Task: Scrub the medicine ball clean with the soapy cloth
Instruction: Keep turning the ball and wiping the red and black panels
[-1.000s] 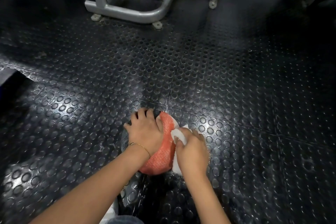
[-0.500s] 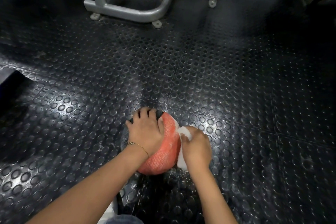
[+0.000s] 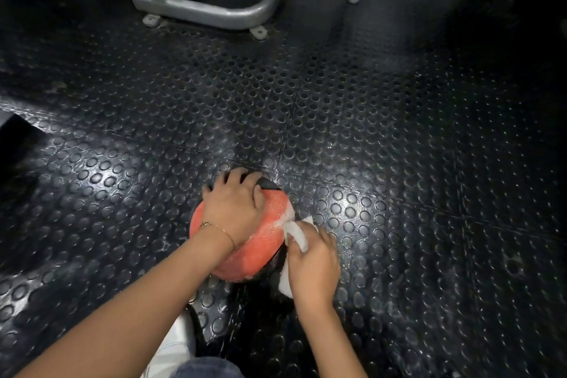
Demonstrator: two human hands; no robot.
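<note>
Since the earlier frames the medicine ball (image 3: 260, 242) has been turned a little under the left hand (image 3: 234, 209), so that more of its orange panel is shown on its near-left side, beside the wrist. Meanwhile the right hand (image 3: 313, 261) has been drawn lower down the ball's right flank together with the cloth (image 3: 296, 232).

The ball is rested on the studded black floor (image 3: 399, 163) and is held from above by the left hand, whose fingers are spread and curled over the ball's far edge, where a black section is seen. A thin gold bracelet (image 3: 219, 228) is worn at that wrist, over the ball's near-left part.

The white cloth is bunched and gripped in the right hand, fingers closed round it, and is pressed against the ball's right side. One corner of it is left sticking out beyond the knuckles, another below the palm. White suds (image 3: 283, 218) are smeared on the orange surface just beside the cloth, and the floor around the ball is seen to be wet and glossy.

Well beyond the ball, on its far side, a grey tubular machine frame (image 3: 214, 12) is bolted to the floor. On the ball's near side a white shoe (image 3: 171, 347) and a denim-clad knee (image 3: 205, 368) are partly shown – both cut off by the bottom edge
</note>
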